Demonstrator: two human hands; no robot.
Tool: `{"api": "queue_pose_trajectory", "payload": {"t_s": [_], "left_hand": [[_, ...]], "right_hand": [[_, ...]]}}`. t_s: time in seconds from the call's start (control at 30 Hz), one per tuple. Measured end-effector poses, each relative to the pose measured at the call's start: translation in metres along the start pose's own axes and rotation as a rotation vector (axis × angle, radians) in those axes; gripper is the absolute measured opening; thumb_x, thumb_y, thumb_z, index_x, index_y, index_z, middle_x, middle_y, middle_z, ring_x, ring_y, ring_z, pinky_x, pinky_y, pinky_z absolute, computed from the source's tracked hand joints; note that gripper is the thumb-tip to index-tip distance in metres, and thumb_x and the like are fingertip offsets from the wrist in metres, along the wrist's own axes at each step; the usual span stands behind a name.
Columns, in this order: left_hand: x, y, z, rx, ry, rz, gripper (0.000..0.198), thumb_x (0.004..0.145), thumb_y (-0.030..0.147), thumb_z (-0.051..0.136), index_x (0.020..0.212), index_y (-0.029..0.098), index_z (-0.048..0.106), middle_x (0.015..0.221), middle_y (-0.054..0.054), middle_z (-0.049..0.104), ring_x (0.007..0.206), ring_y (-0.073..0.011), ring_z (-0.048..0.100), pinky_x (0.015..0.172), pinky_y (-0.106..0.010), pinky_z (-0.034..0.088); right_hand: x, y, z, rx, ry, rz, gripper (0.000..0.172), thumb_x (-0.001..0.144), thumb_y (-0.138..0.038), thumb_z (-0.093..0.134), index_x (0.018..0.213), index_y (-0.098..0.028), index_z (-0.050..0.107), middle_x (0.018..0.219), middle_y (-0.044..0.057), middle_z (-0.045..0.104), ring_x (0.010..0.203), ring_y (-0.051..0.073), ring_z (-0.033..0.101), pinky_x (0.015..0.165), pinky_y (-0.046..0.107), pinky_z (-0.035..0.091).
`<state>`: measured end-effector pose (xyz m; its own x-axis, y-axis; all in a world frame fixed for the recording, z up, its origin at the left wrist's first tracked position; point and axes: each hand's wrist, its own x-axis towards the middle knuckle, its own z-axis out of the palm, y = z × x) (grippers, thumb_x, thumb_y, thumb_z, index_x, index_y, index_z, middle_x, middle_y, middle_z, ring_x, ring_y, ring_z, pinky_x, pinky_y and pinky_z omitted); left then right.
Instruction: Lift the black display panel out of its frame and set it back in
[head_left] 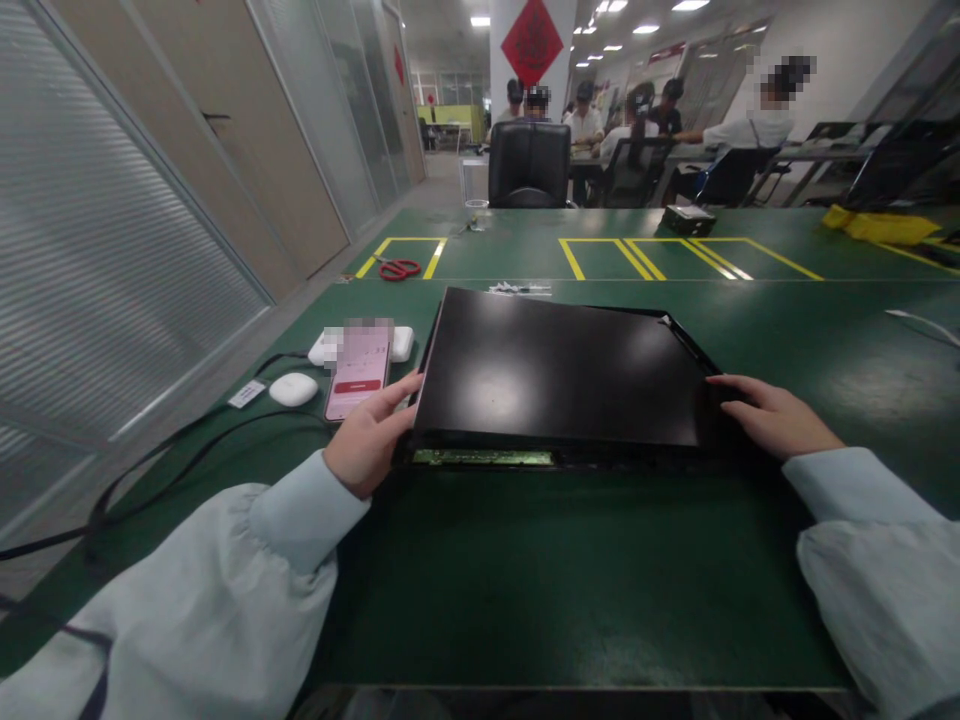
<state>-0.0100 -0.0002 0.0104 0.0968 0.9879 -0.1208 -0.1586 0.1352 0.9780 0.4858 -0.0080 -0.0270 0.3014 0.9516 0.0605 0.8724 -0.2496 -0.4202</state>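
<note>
A glossy black flat screen panel (555, 375) lies slightly skewed over a black shallow frame (686, 345), its left side seeming a little raised. Along the front edge a narrow green circuit board strip (484, 457) shows. My left hand (371, 435) grips the panel and frame at the left edge, thumb and fingers closed there. At the opposite side, my right hand (780, 412) pinches the right edge of the frame; part of its grip is hidden under the rim.
Left of the frame are a phone (360, 375), a white round-cornered case (293, 389) and black cables (202, 440). Behind lie small screws or clips (519, 289), red scissors (399, 269), a black box (688, 220) and yellow cloth (881, 225). A white cable (922, 322) lies right. People sit farther back.
</note>
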Motion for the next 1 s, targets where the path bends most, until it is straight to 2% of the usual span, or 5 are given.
{"api": "queue_pose_trajectory", "payload": {"t_s": [0.13,0.3,0.57,0.83,1.0], "left_hand": [[0.002,-0.001,-0.003,0.108,-0.04,0.09,0.037,0.058,0.022,0.085,0.095,0.019,0.082,0.153,-0.011,0.055,0.151,-0.0391,0.032,0.12,-0.048,0.036],[0.001,0.004,0.001,-0.042,-0.131,0.019,0.044,0.065,0.023,0.066,0.106,0.018,0.082,0.132,-0.008,0.072,0.141,-0.0402,0.048,0.119,-0.054,0.038],[0.002,-0.005,-0.006,0.092,-0.111,0.092,0.044,0.062,0.027,0.086,0.106,0.022,0.082,0.133,-0.008,0.072,0.149,-0.0396,0.038,0.125,-0.052,0.027],[0.005,-0.009,-0.013,0.161,-0.11,0.129,0.049,0.061,0.03,0.09,0.108,0.023,0.082,0.163,-0.009,0.042,0.154,-0.0392,0.027,0.125,-0.05,0.026],[0.005,-0.006,-0.012,0.102,-0.169,0.13,0.049,0.063,0.03,0.089,0.111,0.027,0.081,0.163,-0.006,0.042,0.155,-0.0388,0.024,0.126,-0.049,0.024]], "right_hand": [[0.0,-0.001,0.0,-0.025,0.005,-0.004,0.059,0.074,-0.039,0.048,0.126,-0.02,0.071,0.127,0.011,0.071,0.117,0.034,0.066,0.104,0.048,0.049],[-0.002,-0.006,-0.002,-0.006,-0.019,0.027,0.064,0.073,-0.038,0.047,0.129,-0.017,0.069,0.129,0.013,0.07,0.12,0.034,0.064,0.107,0.047,0.047],[-0.004,-0.01,-0.005,-0.035,-0.04,0.044,0.064,0.075,-0.038,0.047,0.132,-0.017,0.068,0.134,0.013,0.068,0.124,0.034,0.062,0.108,0.047,0.046],[-0.006,-0.016,-0.006,-0.015,-0.026,0.028,0.063,0.075,-0.035,0.046,0.13,-0.015,0.069,0.135,0.013,0.068,0.128,0.033,0.06,0.112,0.045,0.042],[-0.004,-0.012,-0.002,0.049,0.007,0.056,0.064,0.075,-0.037,0.05,0.133,-0.016,0.065,0.133,0.013,0.069,0.126,0.031,0.061,0.112,0.043,0.043]]}}
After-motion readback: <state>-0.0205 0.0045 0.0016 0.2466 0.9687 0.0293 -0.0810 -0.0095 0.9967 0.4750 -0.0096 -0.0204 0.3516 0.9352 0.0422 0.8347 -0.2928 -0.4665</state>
